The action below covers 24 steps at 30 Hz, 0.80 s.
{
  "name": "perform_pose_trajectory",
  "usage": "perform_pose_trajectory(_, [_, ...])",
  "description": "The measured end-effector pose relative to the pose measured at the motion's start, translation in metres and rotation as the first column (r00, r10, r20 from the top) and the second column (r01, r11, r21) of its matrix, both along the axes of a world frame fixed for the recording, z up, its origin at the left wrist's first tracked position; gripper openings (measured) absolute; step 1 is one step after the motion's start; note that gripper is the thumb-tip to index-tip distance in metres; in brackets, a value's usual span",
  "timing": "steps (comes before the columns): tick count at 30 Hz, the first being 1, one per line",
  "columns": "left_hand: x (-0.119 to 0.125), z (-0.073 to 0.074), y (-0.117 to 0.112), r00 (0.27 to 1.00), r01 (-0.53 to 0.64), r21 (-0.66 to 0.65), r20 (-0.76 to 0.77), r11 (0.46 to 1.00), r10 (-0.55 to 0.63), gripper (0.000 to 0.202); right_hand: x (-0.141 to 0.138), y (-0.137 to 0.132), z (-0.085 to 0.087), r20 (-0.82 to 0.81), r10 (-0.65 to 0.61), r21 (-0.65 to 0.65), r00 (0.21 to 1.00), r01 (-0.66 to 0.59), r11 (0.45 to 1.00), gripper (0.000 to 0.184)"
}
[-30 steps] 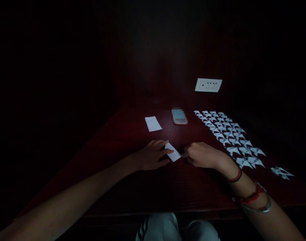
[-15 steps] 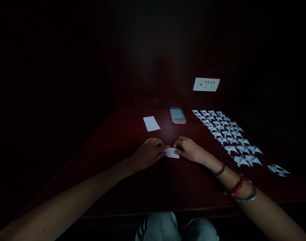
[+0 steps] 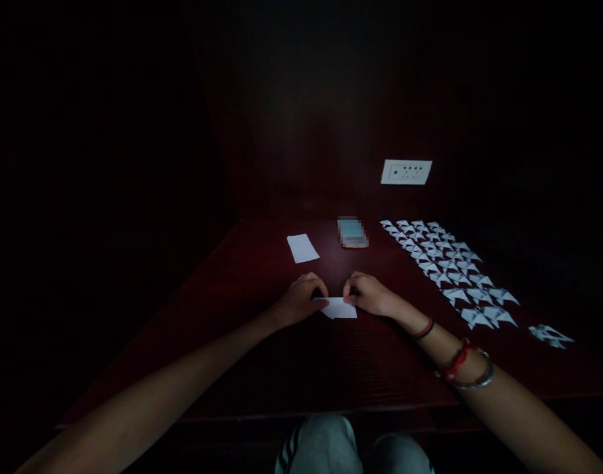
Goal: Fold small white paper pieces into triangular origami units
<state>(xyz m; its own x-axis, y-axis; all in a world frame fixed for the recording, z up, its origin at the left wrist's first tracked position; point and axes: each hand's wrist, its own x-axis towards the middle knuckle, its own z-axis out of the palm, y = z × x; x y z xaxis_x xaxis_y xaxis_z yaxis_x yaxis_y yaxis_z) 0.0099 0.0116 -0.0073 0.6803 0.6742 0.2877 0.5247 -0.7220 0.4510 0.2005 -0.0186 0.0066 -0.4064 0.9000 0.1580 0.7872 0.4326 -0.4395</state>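
A small folded sheet of white paper (image 3: pixel 341 309) lies between my hands, near the middle of the dark red table (image 3: pixel 242 375). My left hand (image 3: pixel 304 299) pinches its left end, fingers bent and thumb lying on the paper. At the upper right edge, my right hand (image 3: pixel 370 293) grips it between curled fingers and thumb. Past the hands lies a flat stack of white paper (image 3: pixel 303 248). Several folded paper figures (image 3: pixel 447 265) are set out in rows to the right, white with pointed wing-like parts.
A phone (image 3: pixel 352 232), blurred out, rests near the back of the table. On the back wall is a white socket panel (image 3: pixel 406 172). Another small cluster of folded paper (image 3: pixel 551 336) lies at the far right. My knees (image 3: pixel 326 444) are under the front edge.
My left hand has drawn slightly left, its fingers now more curled, and more of the paper shows between the hands. The whole view has shifted slightly.
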Motion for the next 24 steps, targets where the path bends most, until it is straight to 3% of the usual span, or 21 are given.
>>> perform_pose_trajectory(7, [-0.001,0.009,-0.004,0.998,-0.012,0.124,0.068,0.992,0.004,0.01,-0.002,-0.005,0.013,-0.075,0.086,0.146,0.993,-0.074,0.986,0.008])
perform_pose_trajectory(14, [0.001,0.022,-0.019,0.993,-0.054,0.333,0.113,0.941,0.017,0.012,-0.012,-0.017,0.023,-0.064,0.125,0.32,0.99,-0.098,0.942,0.008])
perform_pose_trajectory(19, [0.002,0.027,-0.025,0.994,-0.039,0.391,0.111,0.92,-0.005,0.011,-0.019,-0.023,0.025,-0.051,0.096,0.373,0.994,-0.07,0.925,0.007])
perform_pose_trajectory(24, [-0.001,0.032,-0.025,0.992,-0.037,0.392,0.123,0.919,-0.013,0.01,-0.015,-0.024,0.034,-0.011,0.107,0.347,0.994,-0.097,0.933,0.004])
